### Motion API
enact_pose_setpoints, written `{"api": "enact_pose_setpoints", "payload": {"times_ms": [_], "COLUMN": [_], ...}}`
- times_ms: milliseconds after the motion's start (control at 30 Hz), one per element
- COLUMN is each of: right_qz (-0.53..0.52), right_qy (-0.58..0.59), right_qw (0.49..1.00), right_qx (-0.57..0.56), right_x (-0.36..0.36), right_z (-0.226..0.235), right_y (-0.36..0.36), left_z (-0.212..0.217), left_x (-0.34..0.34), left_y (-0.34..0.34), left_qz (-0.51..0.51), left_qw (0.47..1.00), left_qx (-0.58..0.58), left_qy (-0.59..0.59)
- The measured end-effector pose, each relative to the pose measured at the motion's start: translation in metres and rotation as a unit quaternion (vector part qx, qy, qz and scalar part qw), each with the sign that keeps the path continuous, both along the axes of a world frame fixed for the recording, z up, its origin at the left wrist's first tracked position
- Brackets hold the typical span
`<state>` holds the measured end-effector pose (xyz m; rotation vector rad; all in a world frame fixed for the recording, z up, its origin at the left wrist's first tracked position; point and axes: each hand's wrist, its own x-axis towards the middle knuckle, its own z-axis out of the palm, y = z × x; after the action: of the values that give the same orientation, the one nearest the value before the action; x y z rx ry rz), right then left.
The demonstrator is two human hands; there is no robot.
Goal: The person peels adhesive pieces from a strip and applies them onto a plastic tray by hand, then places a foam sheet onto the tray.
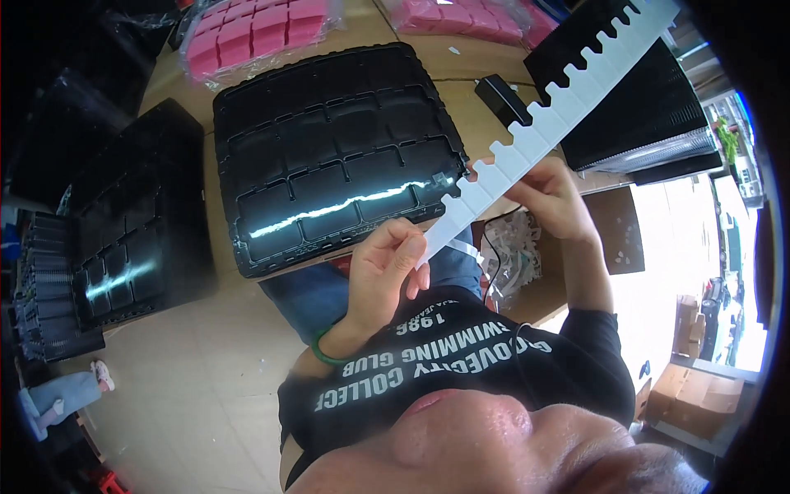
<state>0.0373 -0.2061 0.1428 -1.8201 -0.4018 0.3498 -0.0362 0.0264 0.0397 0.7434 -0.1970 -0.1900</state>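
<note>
A long white strip (564,111) with notches cut along one edge slants up to the far right in front of me. My left hand (385,267) pinches its near lower end between thumb and fingers. Farther along, my right hand (550,198) grips the strip by its lower edge, with some fingertips hidden behind it. Just beyond my hands lies a shiny black moulded plastic tray (329,156) with rows of shallow compartments. The strip passes over the tray's near right corner.
Pink blocks (255,37) in clear plastic lie at the far side. A small black device (504,100) rests right of the tray. Black tray stacks stand right (634,107) and left (123,239). White scraps (517,255) fill a cardboard box (613,230). Another person's leg (70,393) shows far left.
</note>
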Motion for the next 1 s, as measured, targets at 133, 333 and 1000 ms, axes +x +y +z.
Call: {"api": "enact_pose_setpoints", "payload": {"times_ms": [133, 333, 1000], "right_qz": [0.201, 0.291, 0.312], "right_qy": [0.11, 0.124, -0.144], "right_qw": [0.963, 0.911, 0.933], "right_qx": [0.142, 0.264, -0.107], "right_x": [0.018, 0.021, 0.075], "right_z": [-0.025, -0.041, -0.05], "right_y": [0.03, 0.05, 0.202], "left_z": [0.003, 0.008, 0.01], "left_x": [-0.012, -0.028, -0.039], "left_y": [-0.004, 0.0, -0.001], "left_qz": [-0.06, -0.032, 0.164], "left_qw": [0.996, 0.999, 0.935], "left_qx": [-0.013, 0.005, 0.204], "left_qy": [0.064, 0.044, -0.241]}}
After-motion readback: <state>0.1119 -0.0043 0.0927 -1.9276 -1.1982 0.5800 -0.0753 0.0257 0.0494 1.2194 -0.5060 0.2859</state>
